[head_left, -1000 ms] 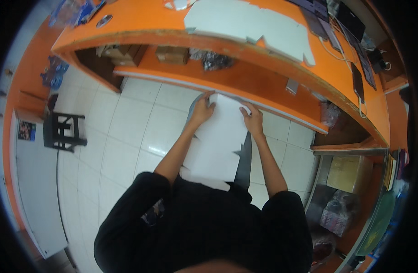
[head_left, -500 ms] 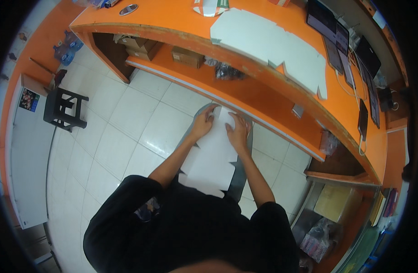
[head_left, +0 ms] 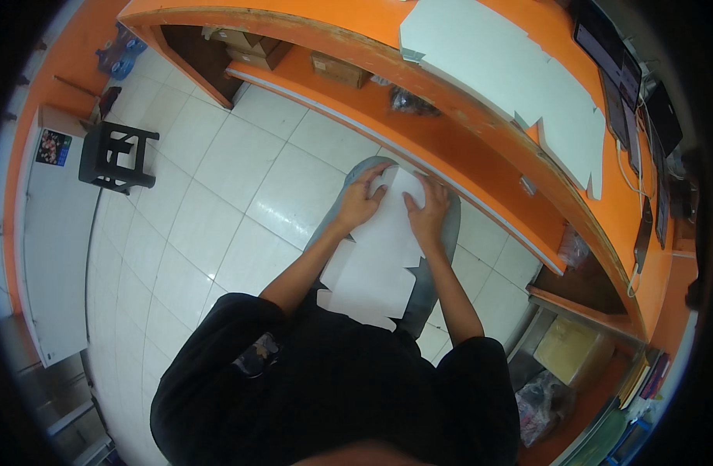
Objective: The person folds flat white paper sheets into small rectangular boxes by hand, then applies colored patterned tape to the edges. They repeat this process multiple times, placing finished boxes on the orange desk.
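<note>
A white die-cut cardboard blank (head_left: 377, 268) with notched edges and flaps rests lengthwise across my lap. At its far end, my left hand (head_left: 363, 203) grips the left edge, thumb on top and fingers curled round the rim. Opposite it, my right hand (head_left: 429, 213) holds the right edge in the same way, its thumb lying on the white surface. Between the hands the end part of the cardboard looks bent up at the sides. The undersides of the fingers are hidden.
An orange curved counter (head_left: 310, 33) stands ahead, bearing a stack of flat white cardboard blanks (head_left: 504, 70) and a laptop (head_left: 609, 50). Small brown boxes (head_left: 337, 68) sit on its lower shelf. A black stool (head_left: 117, 155) is at the left; a yellowish box (head_left: 572, 351) lies at the right.
The whole view has shifted a little, so the counter and stool sit differently in it. Both hands keep their hold on the far end of the cardboard, with slight finger movement.
</note>
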Demonstrator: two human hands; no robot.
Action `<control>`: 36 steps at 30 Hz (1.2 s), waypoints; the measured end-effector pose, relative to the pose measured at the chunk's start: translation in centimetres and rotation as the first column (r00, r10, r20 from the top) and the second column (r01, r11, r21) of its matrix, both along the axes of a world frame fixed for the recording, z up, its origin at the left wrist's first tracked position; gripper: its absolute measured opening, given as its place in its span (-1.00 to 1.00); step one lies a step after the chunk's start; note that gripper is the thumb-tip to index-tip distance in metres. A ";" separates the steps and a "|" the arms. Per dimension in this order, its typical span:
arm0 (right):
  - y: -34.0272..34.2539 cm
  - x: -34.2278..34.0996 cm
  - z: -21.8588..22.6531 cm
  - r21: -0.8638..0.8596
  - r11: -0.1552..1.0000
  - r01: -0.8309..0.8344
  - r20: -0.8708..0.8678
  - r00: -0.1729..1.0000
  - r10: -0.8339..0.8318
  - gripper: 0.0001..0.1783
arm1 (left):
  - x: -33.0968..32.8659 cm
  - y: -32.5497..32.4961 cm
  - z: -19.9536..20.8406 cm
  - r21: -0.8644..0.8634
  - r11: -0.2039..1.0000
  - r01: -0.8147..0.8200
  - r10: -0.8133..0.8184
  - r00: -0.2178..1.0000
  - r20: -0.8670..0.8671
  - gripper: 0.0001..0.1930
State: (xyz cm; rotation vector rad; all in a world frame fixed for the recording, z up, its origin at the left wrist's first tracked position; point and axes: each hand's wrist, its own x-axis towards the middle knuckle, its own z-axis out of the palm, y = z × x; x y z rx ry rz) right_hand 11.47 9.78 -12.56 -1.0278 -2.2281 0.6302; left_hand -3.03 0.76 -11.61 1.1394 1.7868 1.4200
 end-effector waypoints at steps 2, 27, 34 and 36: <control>0.5 -0.1 0.7 0.067 0.997 0.033 -0.046 0.999 -0.030 -0.58 | 0.4 0.0 0.2 -0.004 1.000 -0.006 0.006 1.000 -0.015 -0.48; -1.4 -0.2 -0.8 0.089 0.996 -0.002 -0.020 1.000 0.004 -0.54 | 0.2 -0.4 -0.1 0.076 0.992 -0.097 0.105 0.988 -0.116 -0.70; -1.7 -0.5 -0.1 0.123 0.992 0.028 -0.107 0.994 -0.015 -0.56 | 0.0 -0.4 -0.2 0.091 0.991 -0.102 0.110 0.990 -0.093 -0.70; -1.7 -0.6 0.3 0.012 1.000 -0.002 -0.120 0.993 0.004 -0.59 | -0.1 -0.3 -0.4 0.104 0.989 -0.103 0.110 0.992 -0.067 -0.71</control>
